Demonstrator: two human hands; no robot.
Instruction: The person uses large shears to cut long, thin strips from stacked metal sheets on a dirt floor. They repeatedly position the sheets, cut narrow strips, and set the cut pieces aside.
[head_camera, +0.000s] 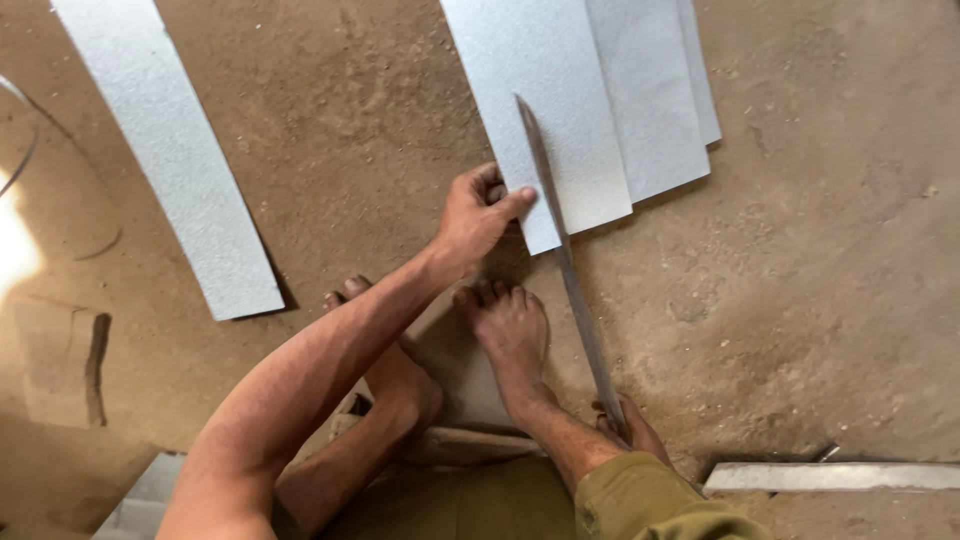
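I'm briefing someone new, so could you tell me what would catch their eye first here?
At top centre, the left hand presses on the edge of overlapping pale sheets lying on the dirt floor. A long metal blade runs from the sheets down to the right hand at bottom centre. Bare feet sit between the hands, and another pale strip lies at upper left.

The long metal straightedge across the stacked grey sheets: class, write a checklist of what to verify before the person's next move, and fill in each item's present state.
1. Left hand pressing on the top grey sheet at its near corner: ok.
2. Right hand gripping the near end of the straightedge: ok, though partly hidden by the knee.
3. Straightedge lying across the sheet and reaching past its near edge: ok.
4. Left thumb clear of the straightedge: not ok, it touches or nearly touches.
5. Bare feet clear of the straightedge: ok, beside it, apart.
6. Sheets squared in the stack: not ok, they are fanned.
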